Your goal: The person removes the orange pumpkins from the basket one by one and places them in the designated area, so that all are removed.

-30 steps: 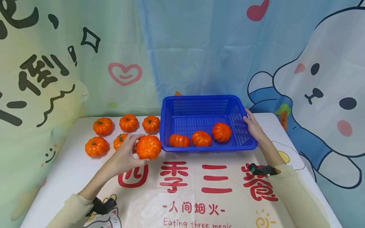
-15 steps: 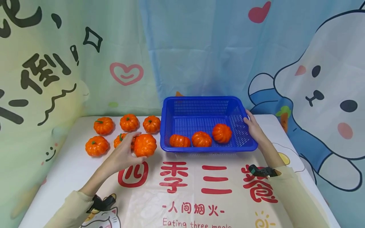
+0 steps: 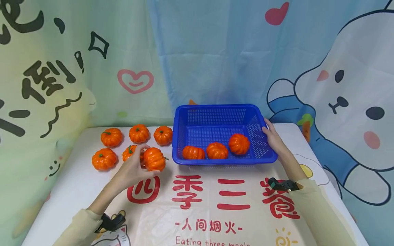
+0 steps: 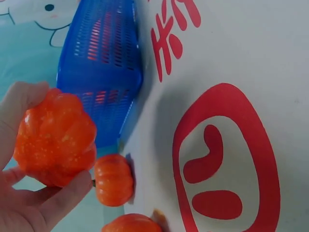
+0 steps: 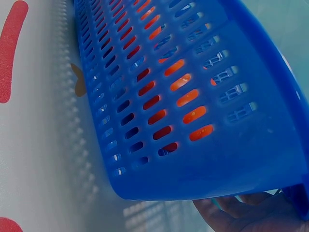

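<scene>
In the head view, my left hand [image 3: 135, 169] holds a small orange toy pumpkin [image 3: 155, 159] between thumb and fingers, above the table left of the basket. The pumpkin lies tilted, its stem pointing right. From the left wrist view, the fingers wrap the sides of this ribbed pumpkin [image 4: 57, 137]. My right hand [image 3: 275, 140] grips the right end of a blue plastic basket [image 3: 224, 161]; in the right wrist view its fingers [image 5: 241, 212] reach below the basket's rim. Three orange pumpkins [image 3: 217, 150] lie inside the basket along its near and right side.
Several more pumpkins [image 3: 104, 159] stand in two rows on the white table [image 3: 70, 177] at the left, one partly hidden by my left hand. A printed cloth [image 3: 209, 218] covers the front middle. A patterned curtain [image 3: 197, 61] hangs behind the table.
My left hand has drawn the pumpkin slightly left, away from the basket, and turned it so its stem now shows at the right. My right hand and the basket stay in place.
</scene>
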Action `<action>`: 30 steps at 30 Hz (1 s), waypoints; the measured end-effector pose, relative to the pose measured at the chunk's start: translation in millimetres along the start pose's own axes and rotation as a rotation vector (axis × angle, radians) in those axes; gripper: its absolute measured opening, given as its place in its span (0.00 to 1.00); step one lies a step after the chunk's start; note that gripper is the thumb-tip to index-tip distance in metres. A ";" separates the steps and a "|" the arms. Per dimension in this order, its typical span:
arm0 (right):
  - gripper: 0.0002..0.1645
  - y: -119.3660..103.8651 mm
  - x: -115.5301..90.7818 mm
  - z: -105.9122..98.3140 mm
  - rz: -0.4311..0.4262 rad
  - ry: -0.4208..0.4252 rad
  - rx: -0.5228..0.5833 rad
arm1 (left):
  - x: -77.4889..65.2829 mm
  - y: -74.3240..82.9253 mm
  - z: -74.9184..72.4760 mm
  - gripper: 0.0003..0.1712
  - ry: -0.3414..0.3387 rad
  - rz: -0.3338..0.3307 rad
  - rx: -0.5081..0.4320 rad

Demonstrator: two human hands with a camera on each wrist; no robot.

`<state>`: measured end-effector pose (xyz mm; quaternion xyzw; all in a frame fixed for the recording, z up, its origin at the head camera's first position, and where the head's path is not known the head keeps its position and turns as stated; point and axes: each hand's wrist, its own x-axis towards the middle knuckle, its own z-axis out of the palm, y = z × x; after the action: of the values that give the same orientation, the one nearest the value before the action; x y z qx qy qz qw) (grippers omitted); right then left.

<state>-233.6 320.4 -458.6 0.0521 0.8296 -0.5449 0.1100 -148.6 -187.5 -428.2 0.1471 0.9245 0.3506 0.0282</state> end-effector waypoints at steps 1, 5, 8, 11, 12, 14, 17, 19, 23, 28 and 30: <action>0.37 -0.5 -0.4 0.4 0.000 -0.001 0.000 | -0.3 -0.3 0.3 0.53 0.002 -0.015 0.003; 0.37 -1.4 -0.5 0.7 0.006 -0.004 -0.001 | -0.7 -1.3 1.2 0.52 0.015 -0.038 0.001; 0.37 -1.7 -0.3 0.6 0.010 -0.005 0.001 | -0.3 -2.4 2.0 0.52 0.022 -0.003 -0.012; 0.37 -2.0 -0.3 0.6 0.008 -0.004 0.002 | -0.4 -4.5 3.6 0.51 0.019 0.043 0.008; 0.37 -2.2 -0.5 0.6 0.006 -0.003 0.003 | -0.2 -5.1 4.5 0.50 0.017 0.058 0.013; 0.37 -2.1 -0.5 0.7 0.001 -0.004 0.007 | 0.3 -6.4 6.8 0.47 0.013 0.069 0.028; 0.37 -1.5 0.1 1.3 0.001 -0.004 0.013 | 1.6 -8.8 11.0 0.45 0.019 0.065 0.018; 0.37 -1.0 0.5 2.2 0.004 -0.010 0.018 | 1.7 -10.6 13.1 0.45 0.020 0.058 0.015; 0.38 0.7 0.6 3.3 0.013 -0.020 0.022 | -2.2 -14.3 14.7 0.45 0.018 0.053 0.027; 0.37 1.7 1.0 0.9 0.011 -0.004 0.014 | -10.5 -14.2 14.1 0.45 0.013 -0.009 0.039; 0.36 0.2 0.8 0.2 0.015 -0.003 0.013 | -13.3 -13.6 14.5 0.46 0.012 -0.051 0.039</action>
<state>-234.3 320.3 -459.1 0.0582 0.8254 -0.5497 0.1150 -137.1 -191.7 -448.7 0.1218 0.9347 0.3327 0.0285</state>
